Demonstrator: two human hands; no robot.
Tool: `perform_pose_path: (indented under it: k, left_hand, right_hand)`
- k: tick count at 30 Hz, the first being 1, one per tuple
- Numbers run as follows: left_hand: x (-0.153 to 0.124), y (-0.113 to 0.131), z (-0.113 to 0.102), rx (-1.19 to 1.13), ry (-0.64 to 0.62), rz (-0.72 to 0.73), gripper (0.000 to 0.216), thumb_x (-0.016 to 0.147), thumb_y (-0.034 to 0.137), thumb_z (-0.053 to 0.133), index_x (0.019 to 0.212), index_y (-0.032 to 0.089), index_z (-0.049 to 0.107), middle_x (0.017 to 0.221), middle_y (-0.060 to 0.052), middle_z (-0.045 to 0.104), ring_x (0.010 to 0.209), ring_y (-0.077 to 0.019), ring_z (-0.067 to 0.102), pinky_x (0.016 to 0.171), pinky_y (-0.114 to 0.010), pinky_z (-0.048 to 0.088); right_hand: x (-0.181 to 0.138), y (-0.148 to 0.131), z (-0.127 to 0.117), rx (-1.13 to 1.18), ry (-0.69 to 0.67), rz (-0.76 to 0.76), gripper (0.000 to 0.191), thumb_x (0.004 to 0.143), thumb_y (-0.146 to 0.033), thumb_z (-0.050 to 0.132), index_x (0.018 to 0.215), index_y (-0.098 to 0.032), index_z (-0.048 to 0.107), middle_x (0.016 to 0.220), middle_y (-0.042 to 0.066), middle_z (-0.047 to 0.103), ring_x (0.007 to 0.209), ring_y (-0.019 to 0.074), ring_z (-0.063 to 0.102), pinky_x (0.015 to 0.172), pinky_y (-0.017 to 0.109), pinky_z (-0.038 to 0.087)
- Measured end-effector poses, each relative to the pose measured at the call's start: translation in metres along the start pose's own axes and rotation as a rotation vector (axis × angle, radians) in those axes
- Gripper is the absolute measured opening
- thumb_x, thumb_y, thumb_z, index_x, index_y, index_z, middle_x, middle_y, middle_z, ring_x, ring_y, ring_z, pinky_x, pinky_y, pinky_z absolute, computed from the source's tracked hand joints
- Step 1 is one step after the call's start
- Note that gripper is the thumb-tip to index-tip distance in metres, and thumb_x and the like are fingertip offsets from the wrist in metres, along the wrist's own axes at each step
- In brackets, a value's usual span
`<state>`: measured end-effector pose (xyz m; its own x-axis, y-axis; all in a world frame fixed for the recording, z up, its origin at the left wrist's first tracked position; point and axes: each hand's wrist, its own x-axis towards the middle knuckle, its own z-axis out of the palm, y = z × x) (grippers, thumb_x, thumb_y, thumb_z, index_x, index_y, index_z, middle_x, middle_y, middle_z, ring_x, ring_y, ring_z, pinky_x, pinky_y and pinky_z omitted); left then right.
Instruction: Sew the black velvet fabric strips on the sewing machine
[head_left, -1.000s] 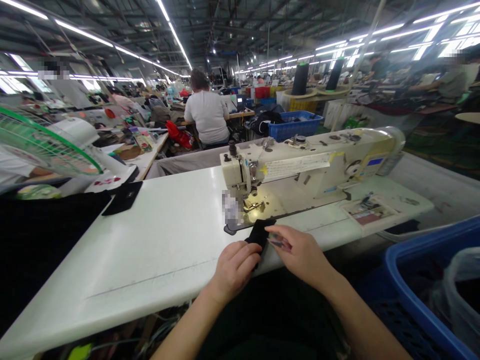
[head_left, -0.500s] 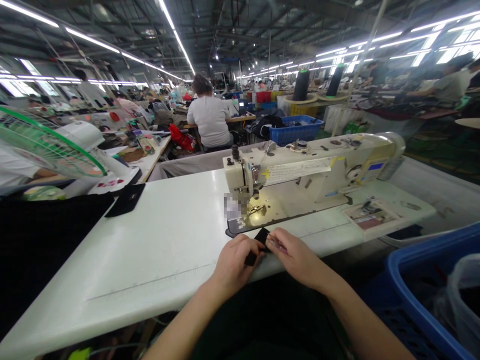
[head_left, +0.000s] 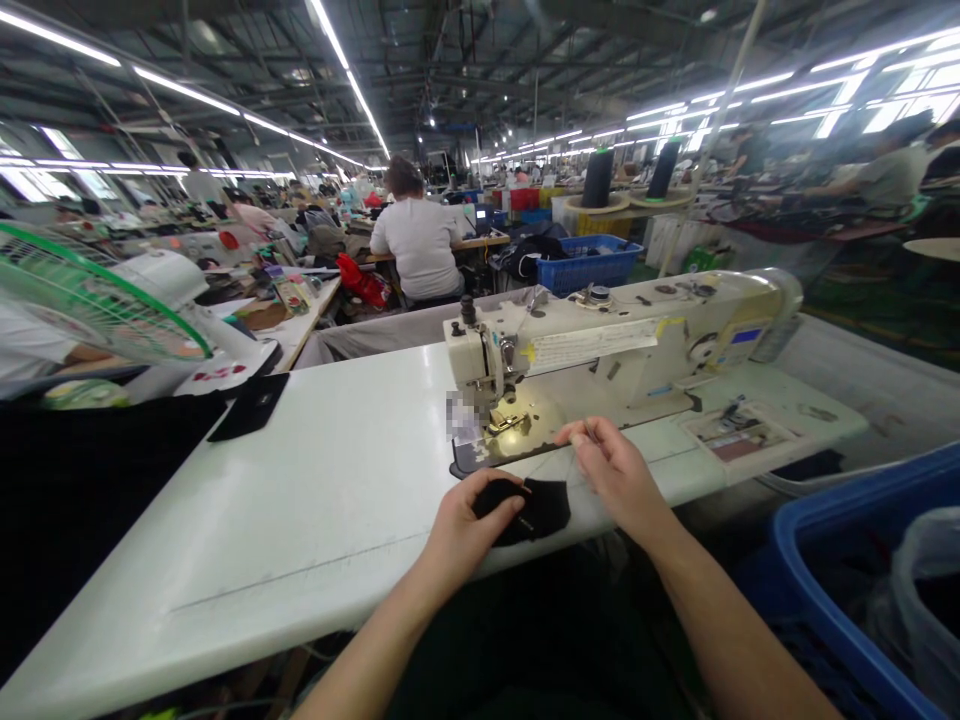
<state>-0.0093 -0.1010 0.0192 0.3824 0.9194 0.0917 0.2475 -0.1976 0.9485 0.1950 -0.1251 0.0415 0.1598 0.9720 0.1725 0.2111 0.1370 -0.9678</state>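
Note:
My left hand (head_left: 472, 525) pinches a small black fabric piece (head_left: 544, 512) between thumb and fingers at the table's front edge. Small pale marks show on the fabric. Raised to the right of it, apart from the cloth, my right hand (head_left: 604, 460) is closed in a pinch. Whatever lies between its fingertips is too small to make out; a faint thread-like line shows near them. Just beyond both hands stands a white sewing machine (head_left: 622, 340), its needle area lit and partly blurred out.
Another black piece (head_left: 251, 408) lies on the white table (head_left: 337, 480) at left, near dark cloth (head_left: 97, 480) and a green-rimmed fan (head_left: 105, 290). A blue basket (head_left: 810, 530) stands at right. A co-worker in a white top (head_left: 420, 245) sits ahead, back turned.
My right hand has moved away from the black fabric, up and to the right. The fabric now lies flatter and more exposed in my left hand, which stays nearly in place.

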Motion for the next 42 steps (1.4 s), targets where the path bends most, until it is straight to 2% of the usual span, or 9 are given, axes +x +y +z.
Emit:
perform_pose_path:
  k: [3,8,12,20,25,30,34,37,42]
  left_hand:
    - [0.005,0.003,-0.006,0.056,-0.036,-0.059,0.012,0.075,0.021,0.070,0.086,0.019,0.074,0.086,-0.005,0.074,0.083,-0.0219,0.068,0.081,-0.033,0.050]
    - [0.006,0.012,-0.015,-0.182,-0.209,-0.236,0.017,0.069,0.024,0.079,0.084,0.017,0.073,0.077,-0.003,0.072,0.070,-0.0169,0.065,0.069,-0.027,0.050]
    - [0.003,0.016,-0.022,-0.495,-0.321,-0.352,0.027,0.070,0.033,0.082,0.086,0.014,0.071,0.081,-0.006,0.073,0.072,-0.0175,0.066,0.070,-0.027,0.052]
    - [0.003,0.013,-0.018,-0.661,-0.216,-0.446,0.029,0.068,0.022,0.084,0.094,0.016,0.074,0.099,-0.007,0.076,0.073,-0.0129,0.065,0.070,-0.022,0.050]
    - [0.002,0.013,-0.014,-0.652,-0.172,-0.424,0.037,0.068,0.019,0.083,0.104,0.017,0.076,0.120,-0.008,0.072,0.079,-0.0125,0.065,0.074,-0.022,0.050]
    - [0.002,0.012,-0.014,-0.729,-0.134,-0.392,0.047,0.067,0.018,0.084,0.112,0.020,0.074,0.131,-0.007,0.066,0.093,-0.0171,0.067,0.081,-0.025,0.052]
    - [0.002,0.009,-0.013,-0.757,-0.140,-0.422,0.053,0.067,0.017,0.085,0.118,0.020,0.072,0.112,-0.006,0.073,0.078,-0.0128,0.066,0.074,-0.022,0.052]
    - [0.001,0.010,-0.010,-0.769,-0.144,-0.446,0.057,0.065,0.017,0.086,0.120,0.019,0.071,0.103,-0.006,0.074,0.072,-0.0120,0.065,0.068,-0.021,0.051]
    - [0.002,0.013,-0.008,-0.795,-0.139,-0.428,0.055,0.063,0.016,0.086,0.116,0.018,0.072,0.125,-0.008,0.069,0.089,-0.0163,0.068,0.077,-0.023,0.053]
  right_hand:
    - [0.000,-0.004,-0.004,0.055,-0.101,0.093,0.029,0.093,-0.051,0.049,0.086,-0.023,0.051,0.059,-0.007,0.047,0.045,0.0096,0.033,0.045,0.023,0.028]
    - [0.008,0.004,-0.017,-0.508,0.059,-0.210,0.023,0.092,-0.042,0.050,0.090,-0.022,0.062,0.077,0.003,0.067,0.067,0.0173,0.059,0.063,0.028,0.040]
    - [0.014,0.017,-0.020,-0.697,0.047,-0.260,0.026,0.094,-0.043,0.048,0.095,-0.023,0.065,0.078,0.004,0.070,0.066,0.0193,0.063,0.061,0.028,0.040]
    - [0.015,0.034,-0.010,-0.607,0.018,-0.101,0.030,0.094,-0.047,0.045,0.087,-0.024,0.063,0.074,0.002,0.069,0.068,0.0204,0.064,0.064,0.029,0.044]
    - [0.008,0.032,-0.008,-0.712,0.129,-0.039,0.036,0.094,-0.050,0.048,0.112,-0.020,0.057,0.097,0.009,0.073,0.081,0.0260,0.071,0.067,0.033,0.048]
    - [-0.013,0.015,-0.002,-0.709,-0.019,-0.342,0.027,0.100,-0.037,0.044,0.116,-0.019,0.057,0.094,0.007,0.074,0.081,0.0219,0.071,0.067,0.030,0.049]
    - [-0.022,0.005,0.007,-0.827,-0.091,-0.653,0.026,0.102,-0.030,0.048,0.121,-0.020,0.063,0.102,0.008,0.073,0.091,0.0219,0.068,0.076,0.032,0.048]
    - [-0.022,0.003,0.012,-0.908,-0.105,-0.672,0.030,0.102,-0.029,0.046,0.123,-0.019,0.065,0.104,0.010,0.074,0.090,0.0223,0.066,0.076,0.033,0.048]
    - [-0.022,0.004,0.015,-0.868,-0.104,-0.622,0.029,0.102,-0.027,0.045,0.116,-0.019,0.069,0.101,0.010,0.075,0.087,0.0220,0.067,0.076,0.034,0.048]
